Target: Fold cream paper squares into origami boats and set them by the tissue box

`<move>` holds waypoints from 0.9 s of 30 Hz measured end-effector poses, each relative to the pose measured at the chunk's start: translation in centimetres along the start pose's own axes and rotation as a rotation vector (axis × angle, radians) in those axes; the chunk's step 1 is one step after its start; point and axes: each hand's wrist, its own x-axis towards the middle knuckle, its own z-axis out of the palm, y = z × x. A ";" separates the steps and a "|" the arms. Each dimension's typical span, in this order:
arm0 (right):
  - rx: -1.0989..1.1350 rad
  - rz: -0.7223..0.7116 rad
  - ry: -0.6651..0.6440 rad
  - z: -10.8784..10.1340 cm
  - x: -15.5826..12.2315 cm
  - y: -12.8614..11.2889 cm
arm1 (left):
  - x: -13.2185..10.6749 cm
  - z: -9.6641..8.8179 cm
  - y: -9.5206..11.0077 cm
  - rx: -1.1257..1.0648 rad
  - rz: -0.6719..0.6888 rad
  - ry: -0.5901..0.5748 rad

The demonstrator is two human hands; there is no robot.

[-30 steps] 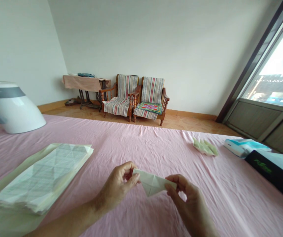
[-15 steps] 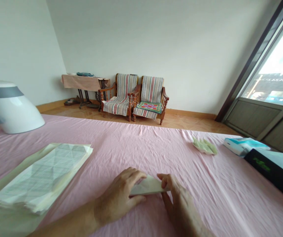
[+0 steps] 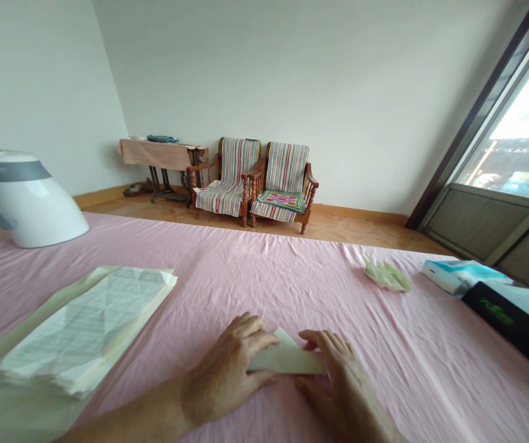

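Observation:
A small folded piece of pale paper (image 3: 285, 358) lies on the pink tablecloth (image 3: 264, 277) near the front edge. My left hand (image 3: 230, 369) rests on its left end, fingers curled over the paper and pressing it down. My right hand (image 3: 338, 384) covers its right end, fingers bent and pushing on the fold. Both hands keep the paper flat against the cloth.
A stack of pale squared paper (image 3: 84, 329) lies at the left. A white kettle (image 3: 24, 200) stands far left. Folded paper pieces (image 3: 385, 275), a blue-white box (image 3: 458, 275) and a black box (image 3: 513, 329) sit at the right. Two striped chairs (image 3: 258, 184) stand by the far wall.
A second ago both hands held the folded paper up in the air. They have since lowered it onto the cloth and now press it flat.

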 end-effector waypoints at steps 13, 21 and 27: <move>-0.161 -0.122 -0.048 -0.3 0.1 -1.2 | -0.2 0.3 0.4 0.083 0.177 -0.017; -0.229 -0.177 -0.115 -1.2 0.0 -1.9 | 0.0 -0.6 1.2 0.139 0.255 -0.149; -0.208 0.015 0.043 -0.9 -0.2 -1.1 | -0.3 -0.8 1.3 0.136 0.267 -0.161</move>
